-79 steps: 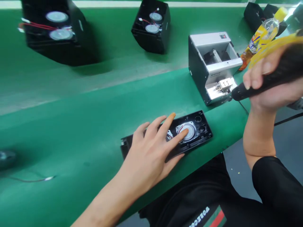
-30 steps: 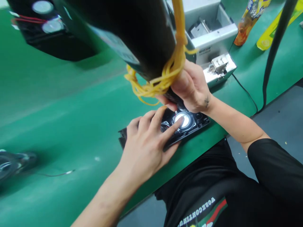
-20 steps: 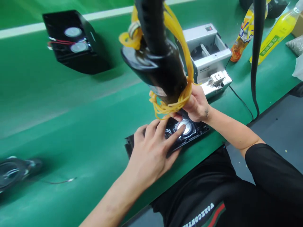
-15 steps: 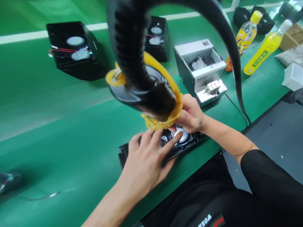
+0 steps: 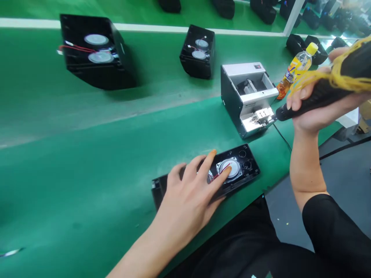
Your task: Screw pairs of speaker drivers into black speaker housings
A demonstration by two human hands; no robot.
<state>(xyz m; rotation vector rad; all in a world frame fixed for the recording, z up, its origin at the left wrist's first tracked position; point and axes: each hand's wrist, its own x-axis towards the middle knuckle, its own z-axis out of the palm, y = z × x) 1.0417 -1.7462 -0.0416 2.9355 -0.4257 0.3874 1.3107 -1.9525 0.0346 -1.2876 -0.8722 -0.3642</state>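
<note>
My left hand (image 5: 191, 189) lies across a black speaker panel (image 5: 251, 166) on the green bench, its thumb at the near edge and its fingers over the top, gripping it. A round silver speaker driver (image 5: 228, 168) with a red wire sits in the panel; a second driver is partly under my fingers. My right hand (image 5: 315, 104) is wrapped around a black electric screwdriver (image 5: 314, 98) with yellow bands tied round it. The screwdriver's tip is at the front outlet of a silver screw feeder (image 5: 249, 98), and I cannot tell whether they touch.
Two black speaker boxes with drivers, one at left (image 5: 87, 73) and one at centre (image 5: 193, 67), stand farther back. A yellow-capped drink bottle (image 5: 298, 65) is behind the feeder. More black housings (image 5: 263, 9) line the far strip. A cable (image 5: 282, 135) runs from the feeder.
My right hand has carried the electric screwdriver from above the panel to the right, up to the screw feeder. My left hand stays on the speaker panel.
</note>
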